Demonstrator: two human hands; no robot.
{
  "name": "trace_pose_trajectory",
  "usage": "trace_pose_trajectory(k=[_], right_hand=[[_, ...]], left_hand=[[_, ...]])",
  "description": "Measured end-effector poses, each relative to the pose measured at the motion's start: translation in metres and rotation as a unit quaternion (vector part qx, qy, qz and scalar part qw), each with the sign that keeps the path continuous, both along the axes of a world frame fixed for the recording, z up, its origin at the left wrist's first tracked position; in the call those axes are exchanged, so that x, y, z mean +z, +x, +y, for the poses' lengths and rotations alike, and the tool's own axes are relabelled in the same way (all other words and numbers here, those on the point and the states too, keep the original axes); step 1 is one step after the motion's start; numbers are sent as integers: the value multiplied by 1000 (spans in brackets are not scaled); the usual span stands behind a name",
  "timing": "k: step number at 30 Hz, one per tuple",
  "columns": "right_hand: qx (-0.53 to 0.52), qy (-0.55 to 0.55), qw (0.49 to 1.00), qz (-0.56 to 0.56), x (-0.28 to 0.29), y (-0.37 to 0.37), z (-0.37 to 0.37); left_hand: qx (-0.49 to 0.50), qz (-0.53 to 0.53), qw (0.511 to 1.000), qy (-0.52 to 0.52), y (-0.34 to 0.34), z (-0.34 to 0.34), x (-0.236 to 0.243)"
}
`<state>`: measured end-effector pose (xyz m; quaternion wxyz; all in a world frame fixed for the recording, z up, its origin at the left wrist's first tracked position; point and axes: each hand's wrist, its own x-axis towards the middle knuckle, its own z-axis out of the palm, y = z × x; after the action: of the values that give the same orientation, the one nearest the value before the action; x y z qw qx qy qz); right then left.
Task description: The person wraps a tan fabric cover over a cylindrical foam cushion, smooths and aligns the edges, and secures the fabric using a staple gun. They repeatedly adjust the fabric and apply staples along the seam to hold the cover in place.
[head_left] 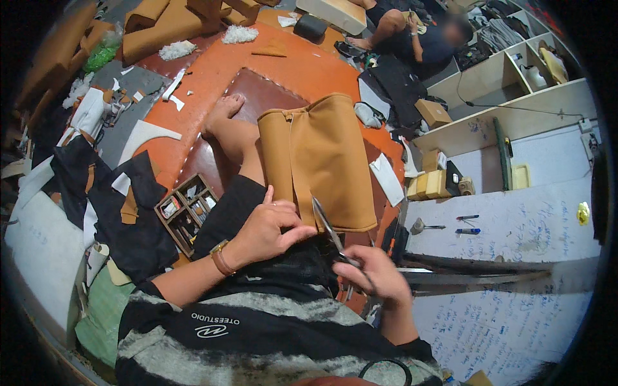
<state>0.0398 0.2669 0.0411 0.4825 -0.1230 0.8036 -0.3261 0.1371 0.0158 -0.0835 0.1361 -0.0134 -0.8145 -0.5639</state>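
Below centre frame, my right fingers [353, 275] grasp scissors [329, 231]; my left fingers [296, 237] touch tan leather [328, 161], pinch unclear, best kept taut near blades.

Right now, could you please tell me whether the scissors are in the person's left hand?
No, the right hand holds the scissors, while the left hand touches the tan piece.

The head view looks down and forward from above the shirt [277, 331], near the tan piece [331, 167], shelves [486, 83] farther off.
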Motion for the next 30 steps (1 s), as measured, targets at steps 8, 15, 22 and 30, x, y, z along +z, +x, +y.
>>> trace_pose_trajectory(k=[8,15,22,30], right_hand=[[-147,-214,928,267,24,-120,-1],[-218,-347,894,180,-96,-247,-108],[-172,-427,883,92,-125,-271,-119],[-267,-472,816,199,-110,-125,25]], left_hand=[[263,-69,960,60,-27,7,-37],[81,-163,933,310,-43,16,-6],[86,-161,959,216,-55,-31,26],[-118,-119,965,-201,-141,-103,186]])
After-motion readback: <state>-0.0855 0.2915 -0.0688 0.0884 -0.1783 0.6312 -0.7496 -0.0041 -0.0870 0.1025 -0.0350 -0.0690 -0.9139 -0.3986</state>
